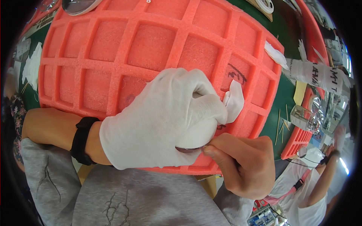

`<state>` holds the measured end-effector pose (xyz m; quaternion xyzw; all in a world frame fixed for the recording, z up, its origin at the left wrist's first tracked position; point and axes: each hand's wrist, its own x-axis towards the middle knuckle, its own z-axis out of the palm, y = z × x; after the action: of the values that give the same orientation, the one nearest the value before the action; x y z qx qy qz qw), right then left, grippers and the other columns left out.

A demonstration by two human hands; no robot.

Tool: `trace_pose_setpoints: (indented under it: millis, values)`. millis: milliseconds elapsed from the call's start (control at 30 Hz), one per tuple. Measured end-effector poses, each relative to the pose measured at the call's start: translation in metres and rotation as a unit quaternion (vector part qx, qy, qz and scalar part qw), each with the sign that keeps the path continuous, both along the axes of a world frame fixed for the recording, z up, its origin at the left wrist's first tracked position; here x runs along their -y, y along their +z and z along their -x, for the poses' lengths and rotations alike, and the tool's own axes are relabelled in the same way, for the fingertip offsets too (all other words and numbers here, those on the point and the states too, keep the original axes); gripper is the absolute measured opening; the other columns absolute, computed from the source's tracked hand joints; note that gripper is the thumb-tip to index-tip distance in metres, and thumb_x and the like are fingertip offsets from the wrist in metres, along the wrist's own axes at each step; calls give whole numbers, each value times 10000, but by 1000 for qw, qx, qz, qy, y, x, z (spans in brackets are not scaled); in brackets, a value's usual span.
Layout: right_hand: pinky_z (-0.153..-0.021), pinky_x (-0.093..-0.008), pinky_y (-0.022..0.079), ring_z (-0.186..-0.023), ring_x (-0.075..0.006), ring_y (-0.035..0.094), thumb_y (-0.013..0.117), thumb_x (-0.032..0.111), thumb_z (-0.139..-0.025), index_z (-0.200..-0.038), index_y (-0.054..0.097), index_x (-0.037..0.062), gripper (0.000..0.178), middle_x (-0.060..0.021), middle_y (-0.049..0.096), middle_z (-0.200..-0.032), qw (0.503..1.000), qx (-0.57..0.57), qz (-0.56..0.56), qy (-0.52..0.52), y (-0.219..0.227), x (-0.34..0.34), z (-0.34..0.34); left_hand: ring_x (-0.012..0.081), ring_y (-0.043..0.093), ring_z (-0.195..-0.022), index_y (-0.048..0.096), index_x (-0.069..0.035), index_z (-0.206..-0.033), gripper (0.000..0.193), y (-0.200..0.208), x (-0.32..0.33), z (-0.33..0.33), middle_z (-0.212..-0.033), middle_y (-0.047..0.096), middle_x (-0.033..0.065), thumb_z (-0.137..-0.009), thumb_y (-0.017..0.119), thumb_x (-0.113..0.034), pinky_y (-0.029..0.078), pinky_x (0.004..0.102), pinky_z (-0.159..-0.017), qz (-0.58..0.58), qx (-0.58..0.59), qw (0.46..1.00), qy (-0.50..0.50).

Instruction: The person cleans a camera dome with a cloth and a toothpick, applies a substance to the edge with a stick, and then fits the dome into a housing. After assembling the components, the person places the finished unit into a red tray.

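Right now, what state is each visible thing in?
Gloved left hand: closed, its grip on the disc
Smooth round disc: held, partly covered
Bare right hand: fingertips pinched at the disc's rim
Red foam tray: partly covered by the hands
White cloth piece: creased
Wooden sticks: scattered
Black wristband: worn on left wrist

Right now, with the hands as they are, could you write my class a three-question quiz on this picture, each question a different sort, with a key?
1. True or false: the left hand is gloved, while the right hand is bare.
2. What colour is the foam tray under the hands? A) blue B) black C) coral-red
3. Fill in the blank: the right hand pinches at the ____ of the smooth, curved piece held by the left.

Key: 1. True. 2. C. 3. Edge.
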<state>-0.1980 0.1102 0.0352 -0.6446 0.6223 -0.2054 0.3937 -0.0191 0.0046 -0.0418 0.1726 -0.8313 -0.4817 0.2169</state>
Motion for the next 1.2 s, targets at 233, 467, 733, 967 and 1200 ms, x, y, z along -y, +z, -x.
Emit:
trace_pose_setpoints:
  millis: [233,467,733,967,1200]
  values:
    - [-455,-302,446,-476,-225,613,723,-20,-863,-874,714,-28,16,-106,676,-665,999,-27,10,23,5,5,-6,276,608,-974,686,-154,-1068,556,5,2,1,-1117,609,49,-553,896,-153,473,400,-816,33,20,999,-4]
    - [-485,-309,465,-497,-235,625,692,51,-938,-914,721,-14,75,-107,664,-656,995,94,-33,6,-10,-1,13,288,597,-964,673,-154,-1090,556,9,3,-1,-1112,606,51,-579,894,-157,466,412,-838,-21,0,999,-37]
    - [-485,-318,468,-499,-257,627,693,38,-928,-935,726,-4,54,-122,658,-653,998,46,-31,-25,1,-8,-3,294,565,-1051,670,-148,-1089,560,14,-4,-5,-1155,587,62,-575,892,-145,463,432,-910,-27,41,999,-15]
    - [-470,-329,460,-485,-272,610,726,27,-895,-931,727,-7,50,-130,646,-641,1000,10,-24,-16,10,-1,-5,304,517,-940,587,-131,-1014,451,11,-8,1,-1083,505,78,-626,812,-82,422,436,-844,5,-19,999,38]
    - [-480,-319,465,-491,-255,617,710,38,-921,-923,726,-6,47,-128,667,-666,999,-10,-38,37,9,6,0,321,540,-1092,672,-143,-1140,580,13,-1,-5,-1178,572,74,-600,883,-162,456,444,-957,-11,36,999,-12]
